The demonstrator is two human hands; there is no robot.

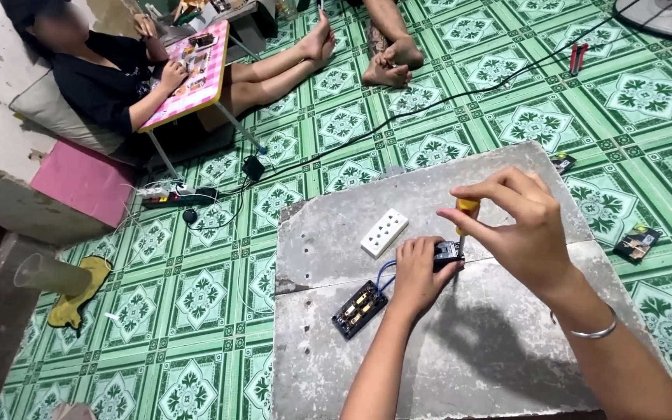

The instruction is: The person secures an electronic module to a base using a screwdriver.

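Right hand [524,233] above small black component [447,251]

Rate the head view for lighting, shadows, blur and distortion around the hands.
Head view: even, soft light with no glare; the right hand and its forearm throw a soft shadow on the grey slab; the left hand, the yellow-handled screwdriver and the white socket plate are sharp; the face of the person top left is blurred; floor tile lines bend towards the edges, a wide-lens effect.

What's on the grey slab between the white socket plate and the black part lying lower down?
In the head view, bare grey slab lies between the white socket plate and the black part; blue wires pass beside that stretch.
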